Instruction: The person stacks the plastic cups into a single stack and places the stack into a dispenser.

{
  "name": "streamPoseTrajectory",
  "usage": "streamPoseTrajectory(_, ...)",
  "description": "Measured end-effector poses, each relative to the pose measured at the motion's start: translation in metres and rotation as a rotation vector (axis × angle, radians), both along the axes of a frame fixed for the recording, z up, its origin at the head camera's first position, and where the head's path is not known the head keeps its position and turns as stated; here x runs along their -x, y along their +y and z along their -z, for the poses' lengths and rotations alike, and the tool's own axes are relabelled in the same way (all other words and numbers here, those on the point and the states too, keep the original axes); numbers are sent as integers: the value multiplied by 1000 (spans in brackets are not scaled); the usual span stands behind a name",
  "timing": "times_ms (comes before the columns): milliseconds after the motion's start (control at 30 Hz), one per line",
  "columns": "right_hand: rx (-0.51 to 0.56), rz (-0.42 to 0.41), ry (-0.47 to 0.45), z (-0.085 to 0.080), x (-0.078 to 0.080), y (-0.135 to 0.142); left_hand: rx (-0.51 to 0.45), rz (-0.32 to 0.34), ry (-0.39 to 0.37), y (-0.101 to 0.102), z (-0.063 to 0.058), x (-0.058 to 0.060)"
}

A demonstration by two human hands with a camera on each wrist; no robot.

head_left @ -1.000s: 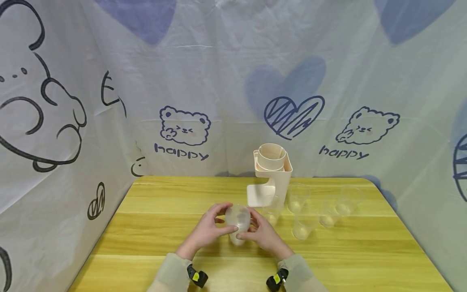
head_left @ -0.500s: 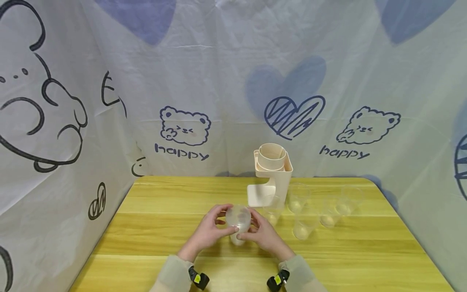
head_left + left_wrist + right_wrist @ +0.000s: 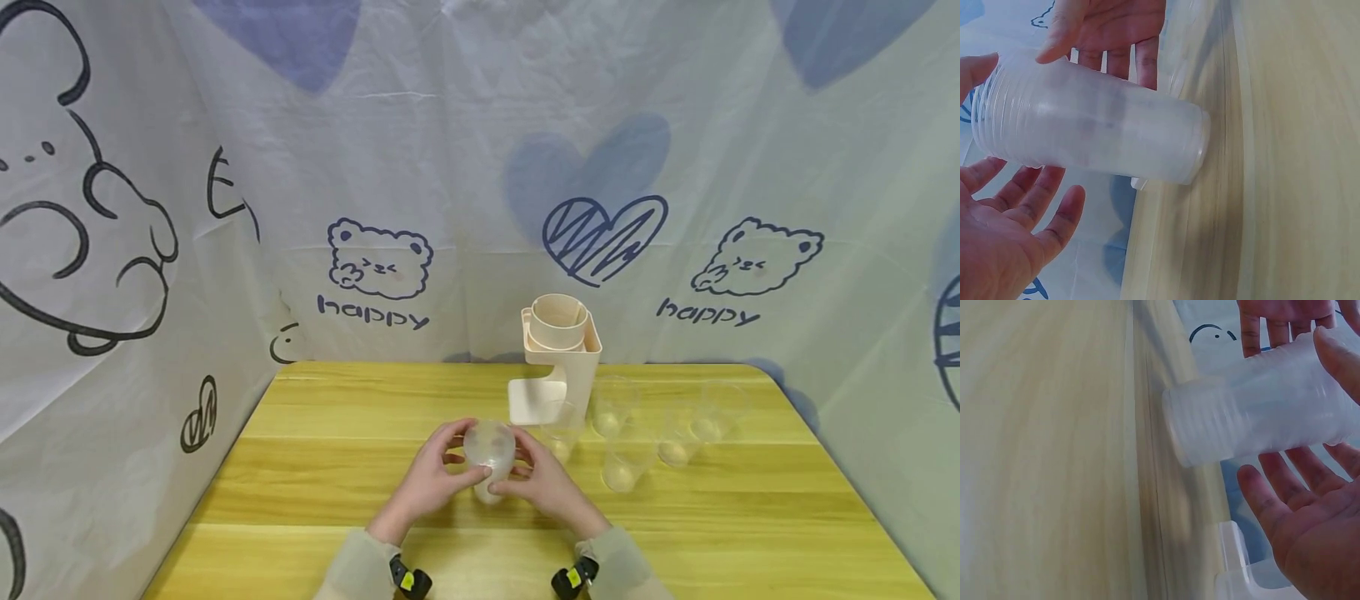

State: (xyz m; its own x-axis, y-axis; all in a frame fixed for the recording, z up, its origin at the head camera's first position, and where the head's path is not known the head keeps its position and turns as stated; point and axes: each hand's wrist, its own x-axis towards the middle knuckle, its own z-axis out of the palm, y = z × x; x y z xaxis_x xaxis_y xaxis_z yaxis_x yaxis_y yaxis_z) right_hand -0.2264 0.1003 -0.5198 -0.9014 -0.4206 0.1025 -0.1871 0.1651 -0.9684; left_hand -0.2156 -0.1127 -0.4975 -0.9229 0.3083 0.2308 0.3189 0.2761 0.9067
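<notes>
A stack of nested clear plastic cups (image 3: 489,450) stands upright near the table's front middle, between both hands. My left hand (image 3: 433,468) grips its left side near the rims, thumb in front and fingers behind. From the right, my right hand (image 3: 542,478) holds it the same way, its thumb near the left one. Several stacked rims show on the cups (image 3: 1104,122) in the left wrist view, where the left hand (image 3: 1004,228) is at the lower left. In the right wrist view, the stack's base (image 3: 1200,422) is right at the tabletop, beside the right hand (image 3: 1316,519).
Behind the stack stands a cream cup holder (image 3: 581,367) with a round tube (image 3: 558,322) on top and a flat foot (image 3: 534,402). Several single clear cups (image 3: 621,473) stand to the right on the wooden table (image 3: 337,467). A printed cloth (image 3: 465,167) hangs behind.
Hardly anything differs: both hands stay around the cup stack, and the wrists shift very slightly to the right.
</notes>
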Motion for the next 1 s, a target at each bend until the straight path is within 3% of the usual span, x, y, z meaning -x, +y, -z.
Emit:
streamPoseTrajectory(367,-13,29,64,-11,-10,9,-39,9,-12,1,3,0)
streamPoseTrajectory(667,4,145,123,-35,-23,18,-61,-3,-54,6,6,3)
streamPoseTrajectory(900,72,255,262,-47,-24,26,-53,-31,-68,9,-27,-16)
streamPoseTrajectory(1000,36,319,330,-49,-22,29,-60,-30,-65,8,-33,-18)
